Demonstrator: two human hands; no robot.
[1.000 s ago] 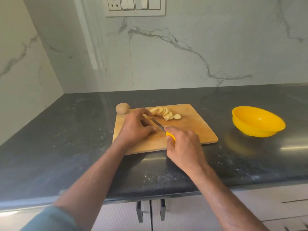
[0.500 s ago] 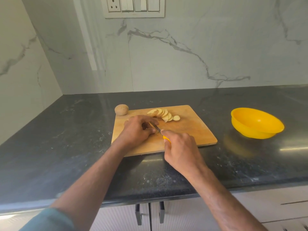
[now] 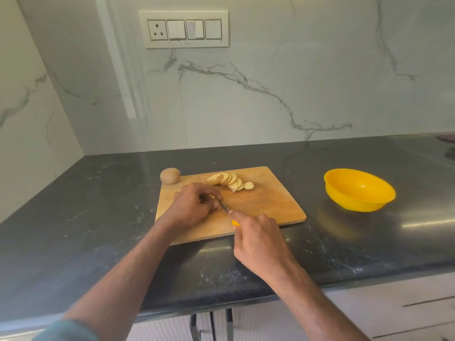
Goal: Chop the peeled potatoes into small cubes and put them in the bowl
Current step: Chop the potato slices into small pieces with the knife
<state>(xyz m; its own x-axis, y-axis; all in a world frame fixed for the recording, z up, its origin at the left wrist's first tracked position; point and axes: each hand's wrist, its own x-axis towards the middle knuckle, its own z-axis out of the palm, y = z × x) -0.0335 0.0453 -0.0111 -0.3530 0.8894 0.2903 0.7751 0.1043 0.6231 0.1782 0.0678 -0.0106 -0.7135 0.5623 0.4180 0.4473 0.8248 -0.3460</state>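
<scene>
A wooden cutting board (image 3: 270,205) lies on the dark counter. A fan of pale potato slices (image 3: 231,181) rests at its far middle. My left hand (image 3: 194,205) curls over a potato piece on the board, which is almost wholly hidden under the fingers. My right hand (image 3: 258,239) grips a knife with a yellow handle (image 3: 235,223); its short blade (image 3: 224,206) points to the left hand's fingertips. A whole unpeeled potato (image 3: 170,175) sits off the board's far left corner. The yellow bowl (image 3: 359,190) stands empty to the right.
The counter (image 3: 98,205) meets marble walls at the back and left. A switch panel (image 3: 183,29) hangs on the back wall. The counter's front edge runs over white cabinets with dark handles (image 3: 211,323). A dark object (image 3: 446,138) shows at the far right.
The knife and my right hand have drawn closer to my left hand, so less blade shows. My left hand stays on the piece. The camera has tilted slightly upward.
</scene>
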